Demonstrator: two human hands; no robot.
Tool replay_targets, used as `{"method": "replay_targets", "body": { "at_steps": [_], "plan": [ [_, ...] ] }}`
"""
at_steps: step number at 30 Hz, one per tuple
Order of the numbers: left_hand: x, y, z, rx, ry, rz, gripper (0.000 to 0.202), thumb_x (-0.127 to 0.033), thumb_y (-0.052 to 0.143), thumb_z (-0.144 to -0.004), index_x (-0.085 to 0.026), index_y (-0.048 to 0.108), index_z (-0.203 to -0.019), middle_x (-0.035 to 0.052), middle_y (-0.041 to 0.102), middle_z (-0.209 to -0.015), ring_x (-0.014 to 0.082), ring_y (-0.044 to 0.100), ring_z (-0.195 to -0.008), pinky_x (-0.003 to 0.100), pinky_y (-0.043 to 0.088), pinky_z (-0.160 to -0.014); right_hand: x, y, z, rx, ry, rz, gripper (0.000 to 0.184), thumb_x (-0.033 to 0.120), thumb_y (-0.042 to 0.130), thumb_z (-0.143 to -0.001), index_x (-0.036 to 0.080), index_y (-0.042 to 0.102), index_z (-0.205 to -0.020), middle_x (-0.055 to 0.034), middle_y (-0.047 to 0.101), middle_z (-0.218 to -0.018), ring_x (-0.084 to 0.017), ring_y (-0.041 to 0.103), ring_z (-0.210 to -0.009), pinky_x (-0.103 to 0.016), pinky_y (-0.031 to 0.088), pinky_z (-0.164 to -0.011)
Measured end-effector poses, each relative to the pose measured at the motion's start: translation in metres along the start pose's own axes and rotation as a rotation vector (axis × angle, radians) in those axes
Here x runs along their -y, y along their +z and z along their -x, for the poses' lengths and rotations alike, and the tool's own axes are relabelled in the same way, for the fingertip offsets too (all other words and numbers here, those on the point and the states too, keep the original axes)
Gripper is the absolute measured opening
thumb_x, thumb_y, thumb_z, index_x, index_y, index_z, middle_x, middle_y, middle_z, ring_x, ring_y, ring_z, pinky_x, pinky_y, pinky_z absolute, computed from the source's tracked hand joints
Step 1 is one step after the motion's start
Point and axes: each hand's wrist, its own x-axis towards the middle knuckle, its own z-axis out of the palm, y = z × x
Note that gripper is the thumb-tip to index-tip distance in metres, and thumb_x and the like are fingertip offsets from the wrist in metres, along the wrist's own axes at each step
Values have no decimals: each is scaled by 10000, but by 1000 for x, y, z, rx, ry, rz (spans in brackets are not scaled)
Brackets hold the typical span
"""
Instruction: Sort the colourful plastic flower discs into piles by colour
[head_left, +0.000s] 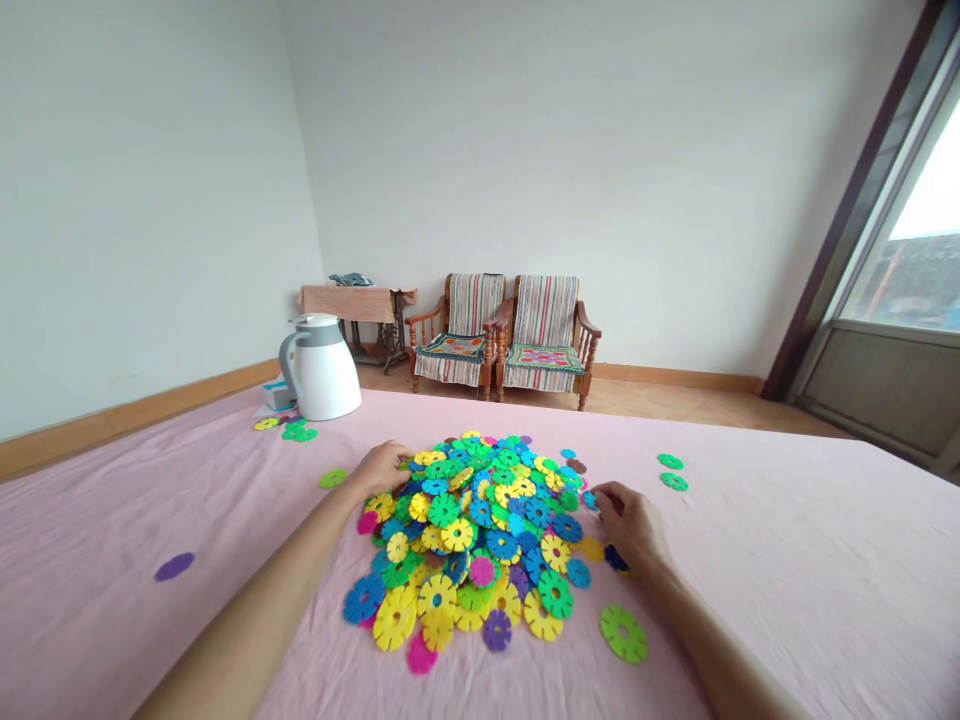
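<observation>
In the head view, your left hand (pixel 385 466) is bent at the far left edge of the pile of discs (pixel 465 525); its fingertips are partly hidden, so I cannot tell if it grips any piece. Your right hand (pixel 636 522) is on the right side of the pile, with thumb and forefinger brought close together at a small blue disc (pixel 590 500); whether they pinch it or only touch it, I cannot tell. The pile, of notched pieces in many colours, lies between your two forearms on the pink cloth (pixel 787 560). A purple disc (pixel 175 567) lies apart on the left, and a lime-green disc (pixel 623 633) lies near your right forearm. At the far left stands a white jug (pixel 330 375) with a grey handle, upright. Behind, on the floor, two wooden armchairs (pixel 544 310) with striped covers stand before a pale wall (pixel 562 150).
</observation>
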Motion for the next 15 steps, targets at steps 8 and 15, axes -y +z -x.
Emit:
{"method": "replay_targets", "body": {
  "at_steps": [8,15],
  "plan": [
    [-17,8,13,1,40,90,329,-315,577,-650,-177,704,-921,12,659,-864,169,604,-733,217,459,-661,-4,7,0,24,-32,-3,310,371,414,-774,196,668,-799,-41,687,-667,-181,620,-611,-254,418,-556],
    [-28,7,20,-40,32,40,385,-268,572,-647,-172,685,-1003,29,662,-892,170,611,-762,215,466,-709,2,5,1,-7,-80,52,297,357,417,-774,209,673,-757,-36,687,-662,-181,595,-601,-261,399,-561]
  ]
}}
